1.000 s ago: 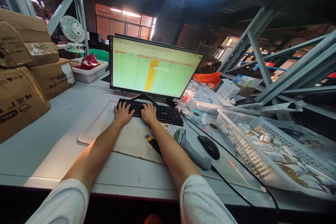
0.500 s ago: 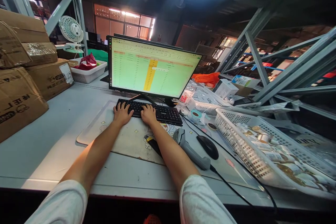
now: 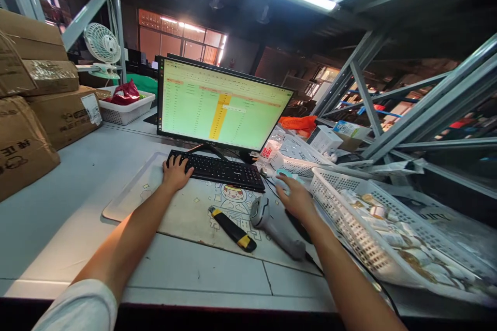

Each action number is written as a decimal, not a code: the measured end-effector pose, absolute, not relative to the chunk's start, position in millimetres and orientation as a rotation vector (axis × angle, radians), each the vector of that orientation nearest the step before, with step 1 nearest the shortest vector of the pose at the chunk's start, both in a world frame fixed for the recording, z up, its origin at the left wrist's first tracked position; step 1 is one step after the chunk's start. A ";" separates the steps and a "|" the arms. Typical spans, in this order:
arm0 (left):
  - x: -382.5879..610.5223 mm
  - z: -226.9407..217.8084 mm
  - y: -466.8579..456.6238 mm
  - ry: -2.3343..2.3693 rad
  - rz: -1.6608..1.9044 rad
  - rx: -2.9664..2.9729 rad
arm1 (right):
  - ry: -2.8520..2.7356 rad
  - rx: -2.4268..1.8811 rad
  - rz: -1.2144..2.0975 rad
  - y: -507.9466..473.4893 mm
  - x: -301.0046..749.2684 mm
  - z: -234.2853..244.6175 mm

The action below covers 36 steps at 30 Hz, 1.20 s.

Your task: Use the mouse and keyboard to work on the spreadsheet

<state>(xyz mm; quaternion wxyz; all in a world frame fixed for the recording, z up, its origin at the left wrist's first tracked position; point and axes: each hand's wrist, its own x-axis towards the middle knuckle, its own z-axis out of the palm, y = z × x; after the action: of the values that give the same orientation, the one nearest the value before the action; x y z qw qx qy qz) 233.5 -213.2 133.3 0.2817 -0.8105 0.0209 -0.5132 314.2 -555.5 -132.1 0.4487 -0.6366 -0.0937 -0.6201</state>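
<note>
My left hand (image 3: pixel 176 174) rests with spread fingers on the left end of a black keyboard (image 3: pixel 221 169). My right hand (image 3: pixel 297 197) is off the keys, fingers apart, over the black mouse (image 3: pixel 298 225), which it partly hides; whether it touches the mouse I cannot tell. Beyond the keyboard stands a monitor (image 3: pixel 186 108) showing a spreadsheet with one yellow column. On the printed desk mat (image 3: pixel 155 212) lie a black and yellow utility knife (image 3: pixel 233 230) and a grey barcode scanner (image 3: pixel 275 230), left of my right forearm.
A white perforated basket (image 3: pixel 349 227) of small rolls stands at the right, another white basket (image 3: pixel 303 165) behind it. Cardboard boxes (image 3: pixel 58 119) are stacked at the left, near a small fan (image 3: pixel 102 42) and a white bin (image 3: pixel 126 112). Cables run along the right side.
My right hand has left the keyboard and moved right to the mouse, uncovering the utility knife. My left hand stays on the keys. The view has shifted slightly.
</note>
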 end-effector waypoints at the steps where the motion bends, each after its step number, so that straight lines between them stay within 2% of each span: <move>1: 233.3 133.0 -213.1 0.055 -1.383 -2.169 | -0.166 -1.567 -1.559 -568.9 333.5 -165.2; 4: 233.2 131.6 -213.5 0.046 -1.401 -2.162 | -0.116 -1.550 -1.488 -580.3 381.1 -243.9; 7: 233.2 130.0 -214.0 0.033 -1.403 -2.150 | -0.150 -1.484 -1.464 -562.0 397.4 -278.0; 19: 232.4 129.1 -214.4 0.009 -1.385 -2.117 | -0.143 -1.606 -1.328 -541.3 379.6 -271.7; 36: 231.7 130.3 -214.2 -0.001 -1.380 -2.095 | -0.087 -1.538 -1.441 -537.1 389.4 -276.1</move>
<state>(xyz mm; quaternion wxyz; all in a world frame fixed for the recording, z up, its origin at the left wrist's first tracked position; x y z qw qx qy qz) 231.7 -214.2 130.3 0.3115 -0.7936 -0.0003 -0.5227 389.4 -537.1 -276.1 0.4933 -0.6342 -0.0360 -0.5943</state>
